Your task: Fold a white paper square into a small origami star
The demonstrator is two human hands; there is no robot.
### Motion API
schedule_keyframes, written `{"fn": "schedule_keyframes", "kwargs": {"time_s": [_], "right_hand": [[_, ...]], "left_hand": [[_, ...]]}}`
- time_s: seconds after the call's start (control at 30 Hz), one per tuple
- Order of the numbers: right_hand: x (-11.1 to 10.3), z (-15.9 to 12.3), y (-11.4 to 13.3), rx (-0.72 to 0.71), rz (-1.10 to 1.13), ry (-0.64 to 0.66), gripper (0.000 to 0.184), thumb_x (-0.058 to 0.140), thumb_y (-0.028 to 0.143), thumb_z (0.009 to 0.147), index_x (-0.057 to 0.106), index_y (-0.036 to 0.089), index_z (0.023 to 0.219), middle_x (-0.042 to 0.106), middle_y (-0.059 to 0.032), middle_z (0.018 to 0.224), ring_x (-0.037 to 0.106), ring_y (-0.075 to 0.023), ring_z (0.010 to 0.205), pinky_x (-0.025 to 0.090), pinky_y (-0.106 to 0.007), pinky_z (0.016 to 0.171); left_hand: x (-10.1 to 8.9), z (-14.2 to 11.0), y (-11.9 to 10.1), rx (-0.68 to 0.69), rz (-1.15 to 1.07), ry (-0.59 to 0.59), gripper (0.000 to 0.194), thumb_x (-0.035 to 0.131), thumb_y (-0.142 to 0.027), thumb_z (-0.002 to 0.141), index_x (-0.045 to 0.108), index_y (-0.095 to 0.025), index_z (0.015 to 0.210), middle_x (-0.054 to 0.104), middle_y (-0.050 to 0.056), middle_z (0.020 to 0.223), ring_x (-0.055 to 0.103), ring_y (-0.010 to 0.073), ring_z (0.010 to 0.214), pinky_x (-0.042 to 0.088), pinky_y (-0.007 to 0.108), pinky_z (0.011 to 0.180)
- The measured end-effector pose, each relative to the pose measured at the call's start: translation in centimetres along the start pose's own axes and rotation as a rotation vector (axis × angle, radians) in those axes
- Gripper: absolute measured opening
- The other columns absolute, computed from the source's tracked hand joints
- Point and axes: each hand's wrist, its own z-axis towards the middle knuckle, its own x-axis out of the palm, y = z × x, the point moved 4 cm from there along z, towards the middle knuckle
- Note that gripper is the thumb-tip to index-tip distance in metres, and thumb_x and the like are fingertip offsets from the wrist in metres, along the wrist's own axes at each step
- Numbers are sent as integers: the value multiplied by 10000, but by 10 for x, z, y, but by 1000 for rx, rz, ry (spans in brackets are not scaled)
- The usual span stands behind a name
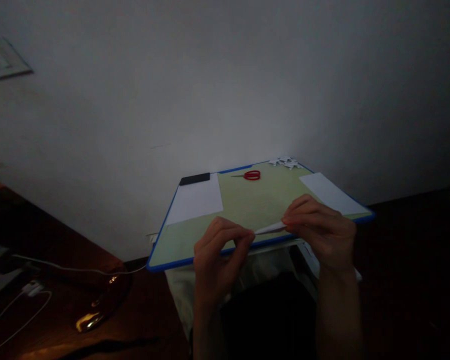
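Note:
Between my two hands, above the near edge of a pale green table (pixel 255 200) with a blue rim, is a thin folded piece of white paper (pixel 270 228). Its left, pointed end is pinched between the thumb and fingers of my left hand (pixel 221 255). My right hand (pixel 322 232) grips the wider right end, with the fingertips covering part of it. Past the hands lie scissors (pixel 252 175) with red handles, blades pointing left. Small folded white paper pieces (pixel 285 162) are heaped at the far right corner.
White sheets (pixel 197 200) lie on the left of the table, a flat black object (pixel 195 179) across their far edge. More white paper (pixel 332 195) lies on the right. A wall (pixel 225 90) rises behind. White cables (pixel 78 270) run at the lower left.

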Motion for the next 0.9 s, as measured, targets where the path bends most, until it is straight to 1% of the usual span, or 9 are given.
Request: {"fn": "schedule_keyframes", "kwargs": {"time_s": [0.1,0.2,0.3,0.43,0.53,0.6,0.7,0.8,0.9], "right_hand": [[3,0,-3,6,-25,-8,310,821,81,864,853,339,1035,764,-10,824,670,-222,787,518,-400,695],[8,0,-6,40,-60,-2,275,817,100,882,841,330,1030,744,-7,847,666,-211,800,514,-382,699],[13,1,-8,86,-100,22,232,794,115,913,831,316,1023,734,-8,872,662,-200,825,511,-368,719],[17,1,-8,109,-119,100,209,785,143,932,826,313,1047,719,-6,886,658,-193,850,516,-355,733],[19,0,-8,110,-115,143,207,790,163,934,824,320,1065,718,-6,892,661,-189,851,524,-348,737],[20,-1,-9,120,-105,147,228,792,184,937,813,325,1116,728,-12,923,672,-193,875,536,-354,763],[22,-3,-14,176,-77,148,283,799,217,936,774,317,1199,752,-21,980,695,-206,930,559,-383,834],[24,-4,-17,185,-47,150,157,794,208,937,778,288,1071,750,-10,931,701,-195,884,567,-368,797],[24,-3,-16,152,-60,151,116,783,177,943,783,270,1012,736,-6,902,691,-177,848,556,-342,755]], "left_hand": [[3,-1,4,-65,38,-5,122,719,-88,939,689,-204,916,692,3,807,646,138,721,531,274,659],[6,-5,11,-142,34,-51,120,678,-117,964,655,-206,887,660,4,810,621,141,724,517,279,669],[8,-9,17,-189,0,-96,63,663,-151,980,665,-210,960,664,21,887,633,159,806,523,307,735],[13,-6,14,-132,11,-30,145,715,-164,957,701,-217,1091,707,46,1000,669,189,927,540,345,827],[17,-3,11,-94,4,4,76,734,-145,950,707,-209,981,718,22,894,671,164,819,537,299,743],[19,-3,13,-107,-7,-28,75,727,-143,957,698,-205,928,711,10,842,661,152,762,525,281,707],[18,-7,19,-150,-52,-114,52,724,-185,968,693,-209,935,703,18,847,657,163,779,520,286,714],[16,-11,26,-212,-105,-141,61,720,-229,977,683,-215,931,681,25,849,641,171,791,513,292,717],[16,-13,28,-250,-137,-100,69,703,-245,987,673,-214,933,665,33,867,632,179,817,518,304,749]]}}
